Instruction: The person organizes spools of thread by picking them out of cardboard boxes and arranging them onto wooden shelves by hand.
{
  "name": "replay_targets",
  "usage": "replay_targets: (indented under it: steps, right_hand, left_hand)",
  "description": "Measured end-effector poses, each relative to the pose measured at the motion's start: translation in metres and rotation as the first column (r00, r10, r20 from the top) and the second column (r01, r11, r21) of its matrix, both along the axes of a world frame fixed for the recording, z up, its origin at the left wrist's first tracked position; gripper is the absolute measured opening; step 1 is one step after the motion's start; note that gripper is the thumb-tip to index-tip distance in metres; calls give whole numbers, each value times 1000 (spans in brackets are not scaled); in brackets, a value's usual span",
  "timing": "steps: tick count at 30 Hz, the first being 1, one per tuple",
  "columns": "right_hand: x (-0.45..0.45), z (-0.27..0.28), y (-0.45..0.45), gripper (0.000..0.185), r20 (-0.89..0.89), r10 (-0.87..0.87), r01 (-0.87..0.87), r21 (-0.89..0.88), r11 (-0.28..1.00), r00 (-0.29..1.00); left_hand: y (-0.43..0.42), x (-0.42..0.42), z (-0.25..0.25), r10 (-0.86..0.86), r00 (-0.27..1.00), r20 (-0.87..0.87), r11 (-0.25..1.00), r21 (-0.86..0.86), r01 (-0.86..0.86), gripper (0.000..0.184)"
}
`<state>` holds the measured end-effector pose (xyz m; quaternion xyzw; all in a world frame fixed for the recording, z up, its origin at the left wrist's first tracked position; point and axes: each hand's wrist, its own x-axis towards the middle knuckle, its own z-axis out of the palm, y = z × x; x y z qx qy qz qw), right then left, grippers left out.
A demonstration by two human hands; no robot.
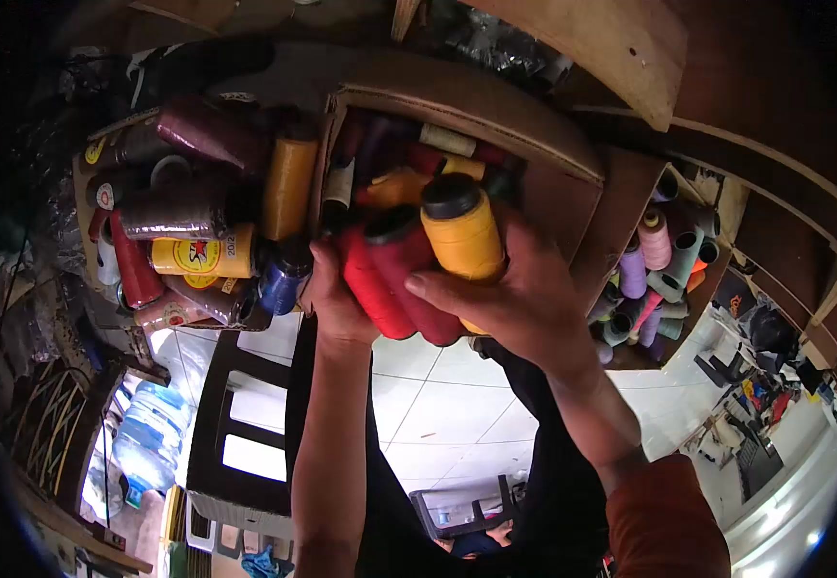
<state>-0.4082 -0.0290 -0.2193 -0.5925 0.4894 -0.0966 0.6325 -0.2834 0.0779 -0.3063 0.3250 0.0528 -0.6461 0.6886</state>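
Thumb up, the left hand (341, 313) is cupped around a red spool (368, 279), holding it, with its other fingers hidden. The left arm (327, 433) is bare and goes almost straight up. The right arm (587, 405) leans inward from a rusty orange sleeve (669, 511). The right hand (534, 294) grips a yellow spool (467, 236), and its thumb lies across a dark red spool (409, 265).

These 3 spools are bunched together at the near side of the middle cardboard box (555, 197). They are long and round, with thread wound smooth, and 2 of them show black tops. The box is stiff and brown, and more spools (447, 140) lie inside it. Left of the box, a brown spool (176, 212) is wrapped in shiny plastic. Right of the box, a pink spool (654, 241) looks soft and dull. Below the box, the floor (438, 414) has flat white tiles.
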Motion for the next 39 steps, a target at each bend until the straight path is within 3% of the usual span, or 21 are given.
replay_targets:
  steps: [4, 5, 7, 9, 11, 12, 15, 17, 21, 23, 25, 26, 31, 39]
  right_hand:
    - [1, 13, 0, 61, -52, -86, 95, 201, 975, 995]
    - [0, 19, -2, 59, -31, -122, 125, 183, 975, 992]
    - [0, 32, -4, 56, 12, -191, 188, 135, 973, 982]
    - [-9, 24, -8, 42, 156, -347, 285, 320, 904, 925]
    - [-10, 30, -22, 36, 229, -508, 362, 470, 805, 831]
    - [-12, 30, -30, 30, 327, -565, 400, 451, 798, 757]
    - [-31, 19, -85, 30, 337, -404, 402, 79, 912, 850]
    - [-41, 16, -135, 31, 147, -380, 407, -329, 852, 913]
    - [-80, 5, -254, 37, 144, -435, 448, -476, 757, 889]
    - [-106, -7, -324, 47, -114, -450, 134, -865, 483, 886]
    - [-113, -6, -369, 54, -414, -622, -166, -893, 418, 665]
    - [-136, 6, -401, 54, -538, -383, -210, -744, 634, 751]
    - [-152, -14, -440, 52, -624, -407, -447, -772, 452, 667]
    - [-166, -16, -457, 50, -634, -414, -522, -773, 359, 653]
  left_hand:
    - [3, -2, -1, 64, 991, -120, 997, -45, -70, 82]
    - [5, -3, -4, 68, 985, -155, 994, -78, -81, 81]
    - [7, -8, -6, 138, 913, -384, 970, -134, -203, 78]
    - [8, -11, -11, 92, 766, -636, 937, -204, -283, 80]
    - [9, -13, -15, 114, 874, -473, 970, -138, -201, 81]
    - [3, -13, -4, 127, 945, -302, 991, 6, -131, 83]
    - [-12, -7, 24, -47, 940, -337, 982, -188, -19, 95]
    - [-16, -5, 19, -61, 947, -314, 972, -234, -15, 103]
    - [-11, -3, 16, -60, 933, -355, 973, -228, -24, 106]
    - [-10, -3, 17, -74, 916, -395, 970, -242, -26, 107]
    - [-12, -3, 20, -85, 919, -385, 966, -259, -19, 107]
    - [-12, -3, 21, -92, 921, -380, 964, -265, -14, 107]
    - [-15, -2, 24, -74, 940, -332, 973, -230, -4, 108]
    - [-19, -4, 23, -50, 946, -320, 978, -207, -18, 106]
